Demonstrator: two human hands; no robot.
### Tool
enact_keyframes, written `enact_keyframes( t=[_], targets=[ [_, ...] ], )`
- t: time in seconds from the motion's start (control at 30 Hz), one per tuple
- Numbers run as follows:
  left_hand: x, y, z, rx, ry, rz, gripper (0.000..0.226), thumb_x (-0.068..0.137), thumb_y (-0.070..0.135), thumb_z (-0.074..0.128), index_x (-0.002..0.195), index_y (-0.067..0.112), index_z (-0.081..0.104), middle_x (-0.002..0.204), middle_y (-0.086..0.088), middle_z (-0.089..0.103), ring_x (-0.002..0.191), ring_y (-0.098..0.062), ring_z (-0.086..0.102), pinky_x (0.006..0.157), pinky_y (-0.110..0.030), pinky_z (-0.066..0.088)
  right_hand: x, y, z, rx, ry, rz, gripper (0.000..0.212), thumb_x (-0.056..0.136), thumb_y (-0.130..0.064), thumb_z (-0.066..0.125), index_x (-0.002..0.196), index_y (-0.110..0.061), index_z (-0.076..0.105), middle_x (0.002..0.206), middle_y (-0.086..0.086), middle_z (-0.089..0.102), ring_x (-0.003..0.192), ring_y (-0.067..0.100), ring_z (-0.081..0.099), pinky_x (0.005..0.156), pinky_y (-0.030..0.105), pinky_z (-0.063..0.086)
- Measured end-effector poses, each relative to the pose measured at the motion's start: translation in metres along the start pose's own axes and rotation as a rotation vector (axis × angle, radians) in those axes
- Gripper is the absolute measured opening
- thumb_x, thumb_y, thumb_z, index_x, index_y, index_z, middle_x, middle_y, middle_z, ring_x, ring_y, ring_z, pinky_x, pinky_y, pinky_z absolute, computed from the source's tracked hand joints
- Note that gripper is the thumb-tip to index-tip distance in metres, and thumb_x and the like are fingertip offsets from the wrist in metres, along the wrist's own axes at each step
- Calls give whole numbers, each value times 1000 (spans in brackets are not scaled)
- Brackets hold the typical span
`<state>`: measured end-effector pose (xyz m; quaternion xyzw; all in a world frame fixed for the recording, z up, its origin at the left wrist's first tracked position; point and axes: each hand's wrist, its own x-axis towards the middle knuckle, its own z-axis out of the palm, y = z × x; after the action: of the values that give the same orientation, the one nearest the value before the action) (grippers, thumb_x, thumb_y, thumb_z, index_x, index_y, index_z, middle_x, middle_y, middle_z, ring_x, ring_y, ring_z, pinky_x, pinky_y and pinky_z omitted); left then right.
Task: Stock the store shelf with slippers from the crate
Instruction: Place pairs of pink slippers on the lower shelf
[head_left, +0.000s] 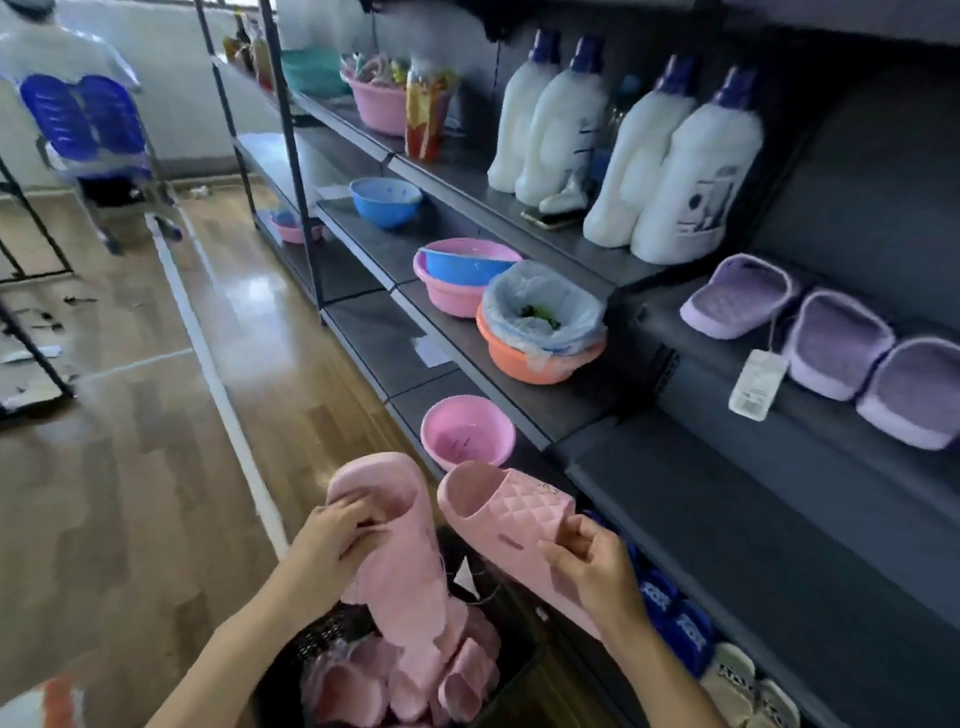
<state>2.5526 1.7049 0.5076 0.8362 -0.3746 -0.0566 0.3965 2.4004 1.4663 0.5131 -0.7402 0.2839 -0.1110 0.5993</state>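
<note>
My left hand (332, 535) grips one pink slipper (400, 561) near its toe strap, sole hanging down over the black crate (311, 649). My right hand (592, 566) holds a second pink slipper (504, 519) with a quilted strap, tilted toward the shelf. Several more pink slippers (415, 680) lie piled in the crate below. Three purple slippers (831, 338) stand in a row on the dark shelf (727, 499) at the right, one with a white tag (756, 383).
Pink, blue and orange basins (467, 280) sit on the shelves to the left. White detergent bottles (675, 171) fill the upper shelf. Blue and beige slippers (680, 623) lie on the bottom shelf. A person (78, 104) walks away down the wooden-floored aisle.
</note>
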Motion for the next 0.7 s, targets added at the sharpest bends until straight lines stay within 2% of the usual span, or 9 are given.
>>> enact_keyframes(
  t=[0.07, 0.17, 0.27, 0.4, 0.5, 0.6, 0.7],
  targets=[
    [7, 13, 1, -9, -25, 74, 24, 81, 45, 47, 82, 23, 56, 79, 13, 60, 76, -9, 55, 67, -28, 44, -21, -2, -9, 10, 74, 28, 15, 80, -10, 69, 93, -15, 64, 88, -9, 71, 83, 5, 66, 67, 14, 52],
    [16, 35, 8, -39, -71, 188, 19, 80, 44, 47, 83, 26, 51, 84, 16, 56, 72, -9, 52, 65, -29, 43, -52, -2, -25, 36, 190, 53, 22, 81, -18, 69, 102, -18, 63, 98, -8, 70, 92, 6, 65, 84, 24, 53],
    [23, 61, 22, -55, -129, 289, 17, 80, 44, 46, 81, 28, 49, 83, 20, 55, 70, -6, 50, 63, -28, 42, -86, -2, -43, 53, 308, 64, 31, 81, -24, 69, 110, -19, 61, 106, -9, 68, 99, 9, 63, 87, 25, 51],
    [27, 102, 45, -35, -254, 377, 3, 79, 38, 47, 80, 41, 49, 83, 26, 56, 73, 2, 51, 64, -19, 42, -128, -5, -68, 94, 441, 32, 17, 81, -15, 69, 96, -22, 64, 93, -9, 71, 90, 8, 66, 81, 23, 51],
    [26, 135, 67, -59, -287, 387, 20, 78, 20, 55, 80, 40, 53, 80, 25, 58, 76, -6, 57, 71, -26, 47, -157, -3, -91, 124, 538, 20, 15, 81, -14, 69, 93, -21, 65, 93, -7, 72, 89, 9, 66, 82, 29, 53],
    [22, 172, 89, -90, -302, 431, 27, 77, 12, 58, 78, 39, 56, 75, 29, 60, 74, 1, 59, 66, -13, 44, -185, 2, -117, 126, 651, 5, 12, 81, -14, 68, 93, -15, 65, 89, -7, 71, 86, 9, 65, 73, 25, 52],
    [13, 214, 117, -108, -339, 464, 47, 79, -5, 59, 71, 41, 52, 77, 23, 59, 78, 3, 57, 64, -9, 41, -218, 9, -148, 115, 737, -19, 14, 81, -3, 65, 76, -14, 60, 71, -10, 67, 73, 5, 62, 62, 17, 46]
  ],
)
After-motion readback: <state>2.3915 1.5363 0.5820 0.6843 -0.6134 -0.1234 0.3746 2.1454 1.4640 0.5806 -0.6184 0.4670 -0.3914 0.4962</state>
